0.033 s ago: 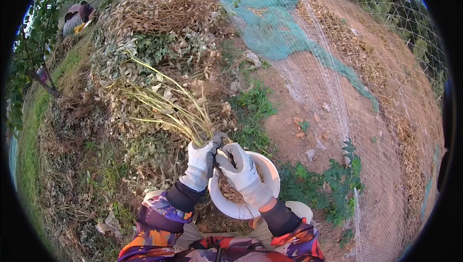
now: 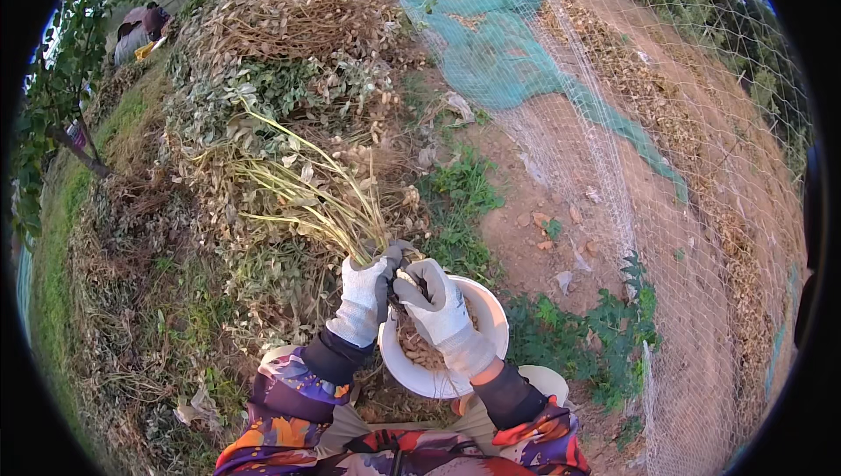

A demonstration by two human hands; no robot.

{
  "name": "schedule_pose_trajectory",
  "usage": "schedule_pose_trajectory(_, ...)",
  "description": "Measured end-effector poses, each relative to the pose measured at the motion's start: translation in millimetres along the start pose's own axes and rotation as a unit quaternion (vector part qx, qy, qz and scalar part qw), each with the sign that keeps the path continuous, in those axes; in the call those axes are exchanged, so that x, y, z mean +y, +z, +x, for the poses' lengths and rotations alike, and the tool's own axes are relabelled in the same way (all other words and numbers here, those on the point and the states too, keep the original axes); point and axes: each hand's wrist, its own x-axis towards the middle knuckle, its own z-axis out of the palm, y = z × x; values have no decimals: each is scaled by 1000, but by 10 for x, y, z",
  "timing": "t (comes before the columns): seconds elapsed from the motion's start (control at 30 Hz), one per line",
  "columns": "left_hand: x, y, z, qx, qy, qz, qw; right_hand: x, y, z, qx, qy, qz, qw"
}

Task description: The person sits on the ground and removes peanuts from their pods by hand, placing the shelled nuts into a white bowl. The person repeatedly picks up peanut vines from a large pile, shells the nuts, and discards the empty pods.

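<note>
My left hand (image 2: 368,288), in a white glove with a grey palm, is closed round the root end of a bunch of peanut plants (image 2: 328,200). Their yellow-green stems fan out up and to the left. My right hand (image 2: 438,301), gloved alike, meets the left at the roots. Its thumb and fingers pinch a pale peanut (image 2: 406,278), partly hidden by the glove. Beneath both hands is a white bucket (image 2: 493,308) with loose peanuts (image 2: 419,349) in it; my right hand and wrist cover part of its opening.
Dried peanut plants (image 2: 280,25) are heaped ahead and to the left. On the right stands a sagging wire-like net (image 2: 692,239), with green mesh (image 2: 499,56) draped beyond. Leafy weeds (image 2: 596,336) grow beside the bucket. A tree (image 2: 74,82) and a person (image 2: 140,28) are far left.
The peanut plants' stems have shifted very slightly to the right. Both hands keep nearly the same place and grip.
</note>
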Motion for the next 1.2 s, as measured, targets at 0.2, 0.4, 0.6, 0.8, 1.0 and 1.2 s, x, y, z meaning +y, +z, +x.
schedule_pose_trajectory(0.2,11,-12,0,-42,-24,-26,999,-266,-50,-98,23,155,261,953)
schedule_pose_trajectory(0.4,87,-7,-73,-94,23,63,993,-384,-200,-63,26,191,278,941)
schedule_pose_trajectory(0.6,349,-393,-8,-173,47,20,984,-307,-714,89,117,-19,-250,961)
schedule_pose_trajectory(0.8,420,-395,-150,-201,-27,-56,978,-93,-623,-19,-139,57,-442,884)
schedule_pose_trajectory(1.0,266,-236,-178,-251,-11,-77,965,-354,-257,-51,-178,5,122,976)
schedule_pose_trajectory(1.2,227,-174,-107,-316,-37,-56,946,-43,-381,-22,-153,-18,-176,972)
